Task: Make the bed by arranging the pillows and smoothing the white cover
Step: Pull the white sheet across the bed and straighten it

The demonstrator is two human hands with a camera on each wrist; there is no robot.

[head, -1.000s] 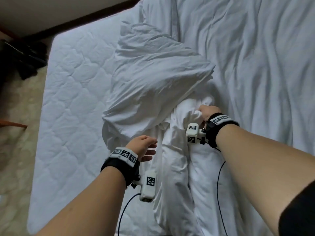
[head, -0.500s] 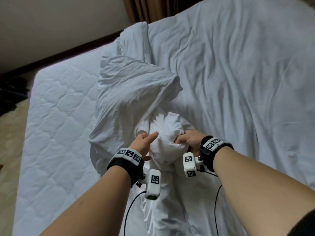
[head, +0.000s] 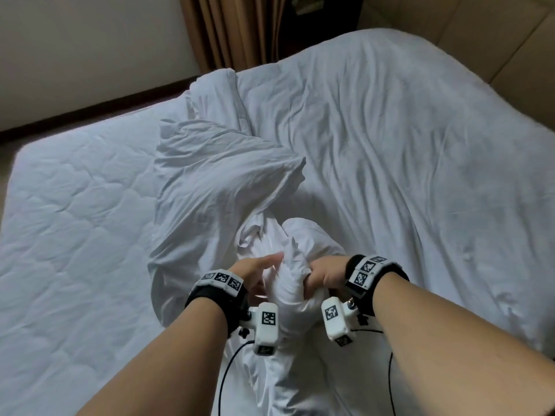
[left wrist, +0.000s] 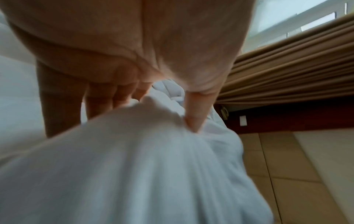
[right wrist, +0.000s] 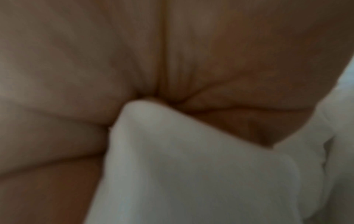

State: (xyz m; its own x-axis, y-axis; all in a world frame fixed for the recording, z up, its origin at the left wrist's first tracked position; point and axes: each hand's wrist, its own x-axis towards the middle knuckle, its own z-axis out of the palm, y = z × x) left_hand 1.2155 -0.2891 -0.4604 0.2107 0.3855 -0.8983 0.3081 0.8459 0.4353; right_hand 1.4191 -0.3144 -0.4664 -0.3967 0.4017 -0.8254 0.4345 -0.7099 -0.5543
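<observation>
A bunched fold of the white cover [head: 289, 285] stands up between my two hands near the bed's near side. My left hand [head: 255, 273] holds its left side, thumb pressed into the cloth [left wrist: 153, 166] and fingers behind it. My right hand [head: 322, 276] is a fist gripping the fold's right side, and cloth [right wrist: 191, 166] fills its wrist view. The rest of the cover [head: 390, 151] lies wrinkled over the right half of the bed. A rumpled white pillow [head: 216, 181] lies just beyond my hands, with another pillow [head: 214, 91] behind it.
The quilted mattress [head: 75, 223] is bare on the left half of the bed. Brown curtains [head: 228, 28] and a pale wall [head: 90, 46] stand beyond the far edge. Beige panels [head: 495, 34] rise at the far right. Cables hang from both wrist cameras.
My right hand has pulled the bunched cover toward me. My left hand has moved in from the side and taken hold of it. My view has tilted up toward the curtains.
</observation>
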